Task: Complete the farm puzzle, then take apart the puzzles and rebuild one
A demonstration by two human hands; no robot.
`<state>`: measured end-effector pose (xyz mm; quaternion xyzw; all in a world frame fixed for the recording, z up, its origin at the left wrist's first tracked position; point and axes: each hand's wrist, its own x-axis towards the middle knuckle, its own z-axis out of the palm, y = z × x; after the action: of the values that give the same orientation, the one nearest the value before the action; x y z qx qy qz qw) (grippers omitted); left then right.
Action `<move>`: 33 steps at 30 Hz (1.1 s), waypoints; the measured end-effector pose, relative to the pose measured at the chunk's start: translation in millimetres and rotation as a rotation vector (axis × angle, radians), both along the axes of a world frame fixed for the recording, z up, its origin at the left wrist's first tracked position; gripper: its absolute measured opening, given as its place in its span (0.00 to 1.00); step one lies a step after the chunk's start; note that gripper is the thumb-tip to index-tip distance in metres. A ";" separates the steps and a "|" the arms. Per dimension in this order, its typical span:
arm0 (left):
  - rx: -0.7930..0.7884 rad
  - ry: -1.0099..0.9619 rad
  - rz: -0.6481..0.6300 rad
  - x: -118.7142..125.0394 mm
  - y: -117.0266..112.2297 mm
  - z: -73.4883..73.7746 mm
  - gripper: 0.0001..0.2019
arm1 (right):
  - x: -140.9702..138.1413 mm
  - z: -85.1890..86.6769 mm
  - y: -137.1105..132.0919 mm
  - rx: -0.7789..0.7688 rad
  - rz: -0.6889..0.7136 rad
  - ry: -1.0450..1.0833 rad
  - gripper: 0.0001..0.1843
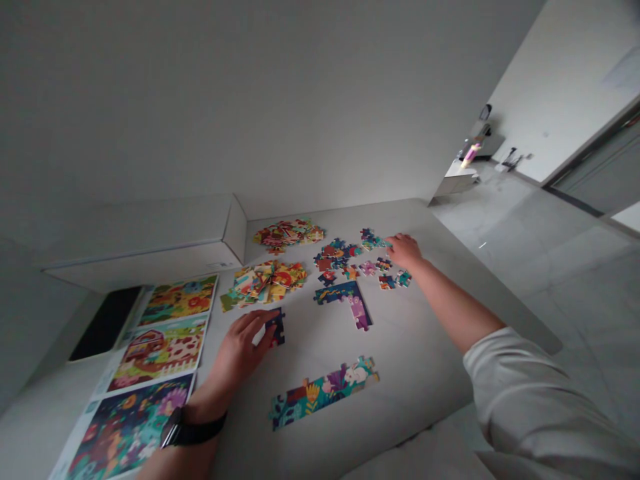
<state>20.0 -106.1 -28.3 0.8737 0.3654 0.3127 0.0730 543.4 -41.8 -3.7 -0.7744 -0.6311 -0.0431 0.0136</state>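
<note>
My left hand [243, 350], with a dark watch [183, 427] on its wrist, has its thumb and fingers closed on a small dark-blue section of jigsaw puzzle [279, 328] lying on the table. Farther right, my right hand [404, 251] bends its fingers down at the edge of teal puzzle pieces [373, 240]; its fingertips are partly hidden. Between the hands lies a joined L-shaped corner section [345, 293], dark blue with a purple figure. A joined teal strip [323, 393] with a white rabbit lies closer to me. Loose dark pieces [336, 253] are scattered beside my right hand.
Two piles of brightly coloured pieces, a yellowish pile [267, 281] and one farther back [290, 233], stand near a white box [150, 233]. Printed picture sheets [159, 353] and a black phone-like slab [106, 323] lie on the left. The table edge [500, 293] runs along the right.
</note>
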 end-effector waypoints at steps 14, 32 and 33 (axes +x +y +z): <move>0.054 0.240 -0.195 42.1 -5.0 68.7 0.13 | 3.5 -12.4 10.9 0.130 0.072 0.178 0.14; -0.092 0.134 -0.148 72.9 -20.9 72.9 0.15 | 9.3 15.0 5.0 0.174 0.150 0.930 0.10; -0.105 0.117 -0.141 72.4 -26.2 72.1 0.15 | 3.8 17.9 -4.7 0.181 0.151 1.031 0.12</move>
<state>92.4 -132.3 43.8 0.9091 0.3225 0.2355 0.1187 547.2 -46.5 14.3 -0.6431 -0.5902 0.2903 0.3922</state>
